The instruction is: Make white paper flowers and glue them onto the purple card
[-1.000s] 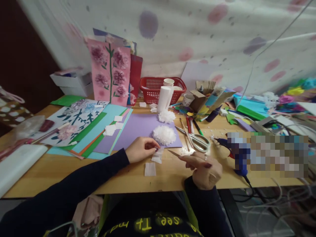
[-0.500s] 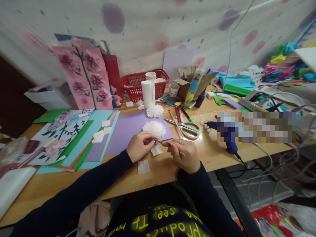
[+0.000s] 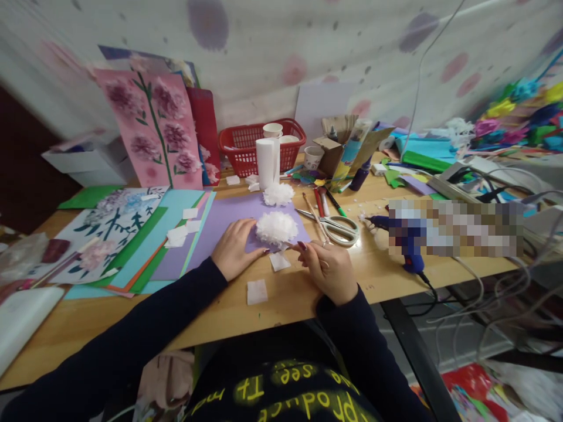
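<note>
A fluffy white paper flower lies at the front edge of the purple sheet. My left hand rests at its left side, fingers stretched out and thumb apart, holding nothing. My right hand is closed in a pinch on a thin stick, whose tip reaches the flower's lower right edge; most of the stick is hidden by the fingers. Below the flower, a small white paper square lies between the hands. Nearer the table edge is another paper square. Behind stands a smaller white paper flower.
Scissors lie right of the flower beside pens and a brush. Farther right is a blue glue gun with its cord. A white paper roll stands before a red basket. Coloured sheets spread on the left.
My left hand has left the pinch at the stick's tip and now lies opened beside the flower. The stick's tip in my right hand has moved up to the flower's edge.
</note>
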`<state>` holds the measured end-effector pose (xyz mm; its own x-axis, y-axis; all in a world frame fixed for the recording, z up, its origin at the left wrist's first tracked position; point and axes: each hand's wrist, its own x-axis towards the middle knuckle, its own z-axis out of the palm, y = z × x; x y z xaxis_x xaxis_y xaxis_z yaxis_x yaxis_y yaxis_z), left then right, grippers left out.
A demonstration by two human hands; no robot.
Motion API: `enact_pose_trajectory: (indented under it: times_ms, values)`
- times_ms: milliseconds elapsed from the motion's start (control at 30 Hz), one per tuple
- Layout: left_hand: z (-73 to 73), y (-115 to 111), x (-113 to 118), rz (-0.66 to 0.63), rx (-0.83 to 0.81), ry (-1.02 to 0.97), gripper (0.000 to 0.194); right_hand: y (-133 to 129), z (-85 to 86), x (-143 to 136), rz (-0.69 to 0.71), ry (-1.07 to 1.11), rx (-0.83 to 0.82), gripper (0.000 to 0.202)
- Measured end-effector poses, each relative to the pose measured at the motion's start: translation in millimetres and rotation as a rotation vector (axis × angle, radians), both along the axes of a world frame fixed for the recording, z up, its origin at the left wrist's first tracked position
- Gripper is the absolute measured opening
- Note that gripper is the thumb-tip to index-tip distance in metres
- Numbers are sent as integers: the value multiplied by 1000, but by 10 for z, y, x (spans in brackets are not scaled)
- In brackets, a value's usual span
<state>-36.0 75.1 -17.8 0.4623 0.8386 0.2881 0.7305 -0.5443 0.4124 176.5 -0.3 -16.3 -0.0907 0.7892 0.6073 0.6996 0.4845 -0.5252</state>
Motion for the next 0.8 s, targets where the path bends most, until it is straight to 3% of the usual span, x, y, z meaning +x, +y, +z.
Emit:
enact_pose_trajectory:
  times_ms: [100,200,800]
  values:
    - [-57,82,-29,5,-128,61,77,2,4,-10,-15,-28,8,39]
    - [-83,115,-44,-25,-189,99,81,6,15,-18,-21,-63,13,40]
    - [-66,165,-59,-30,-171,189,82,121,-12,16,92,25,-156,51]
